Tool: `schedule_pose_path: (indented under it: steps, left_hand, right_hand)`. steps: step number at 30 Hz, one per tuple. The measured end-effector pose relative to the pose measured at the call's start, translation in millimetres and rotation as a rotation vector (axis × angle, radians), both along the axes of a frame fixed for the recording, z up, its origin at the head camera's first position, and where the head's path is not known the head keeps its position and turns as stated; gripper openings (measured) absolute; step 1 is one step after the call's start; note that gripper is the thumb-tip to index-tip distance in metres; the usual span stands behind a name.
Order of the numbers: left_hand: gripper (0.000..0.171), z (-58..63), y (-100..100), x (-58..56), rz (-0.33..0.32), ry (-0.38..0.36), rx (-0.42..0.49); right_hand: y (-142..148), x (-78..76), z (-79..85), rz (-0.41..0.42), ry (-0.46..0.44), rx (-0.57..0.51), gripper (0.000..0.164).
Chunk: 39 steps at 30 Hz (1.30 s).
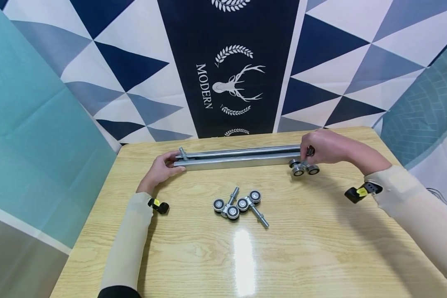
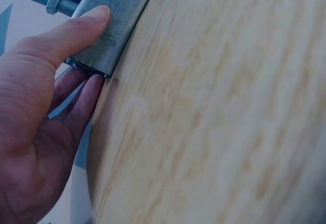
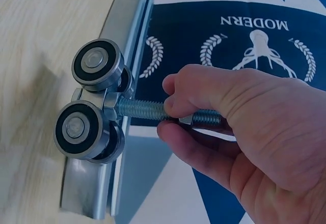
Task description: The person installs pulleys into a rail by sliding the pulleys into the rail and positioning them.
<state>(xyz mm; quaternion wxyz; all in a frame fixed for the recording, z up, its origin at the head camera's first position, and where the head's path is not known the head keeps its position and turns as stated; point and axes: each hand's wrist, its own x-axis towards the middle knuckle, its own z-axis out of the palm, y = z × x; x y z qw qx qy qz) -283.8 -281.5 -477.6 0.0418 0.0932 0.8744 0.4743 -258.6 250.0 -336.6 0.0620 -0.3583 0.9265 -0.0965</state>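
Note:
A silver metal channel rail (image 1: 242, 160) lies along the back of the table. At its left end my left hand (image 1: 162, 171) grips it, thumb (image 2: 94, 20) on the side wall and fingers around the end. A threaded bolt (image 1: 183, 153) with a nut sticks up from the rail there; whatever it joins below is hidden inside. Between thumb and fingertips, my right hand (image 1: 325, 147) pinches the bolt (image 3: 145, 109) of a roller trolley (image 3: 91, 124). Its wheels overlap the rail near the right end in the right wrist view.
Two more roller trolleys lie on the table in front of the rail, one with its bolt pointing away (image 1: 232, 212), the other (image 1: 255, 196) with its bolt toward me. Behind the wooden table (image 1: 193, 256) hangs a patterned cloth (image 1: 242, 37).

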Motion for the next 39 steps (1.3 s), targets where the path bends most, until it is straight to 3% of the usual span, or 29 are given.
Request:
schedule_pose_path:
  steps: [12, 19, 28, 39]
  left_hand:
    - [0.070, 2.7, 0, 3.7, 0.001, -0.027, 0.004]
    - [0.070, 7.7, 3, 6.4, 0.004, -0.048, 0.014]
    - [0.071, 1.9, 0, 2.1, 0.005, -0.020, 0.004]
    - [0.072, 1.3, 0, 1.2, -0.001, -0.027, 0.016]
  right_hand:
    - [22, -9.9, 9.6, -0.008, -0.003, 0.019, 0.021]
    - [33, -15.4, 13.1, -0.071, -0.014, 0.028, 0.019]
    - [51, -24.6, 17.2, -0.132, -0.017, 0.044, 0.015]
    - [77, -38.7, 11.8, -0.223, 0.047, 0.067, 0.014]
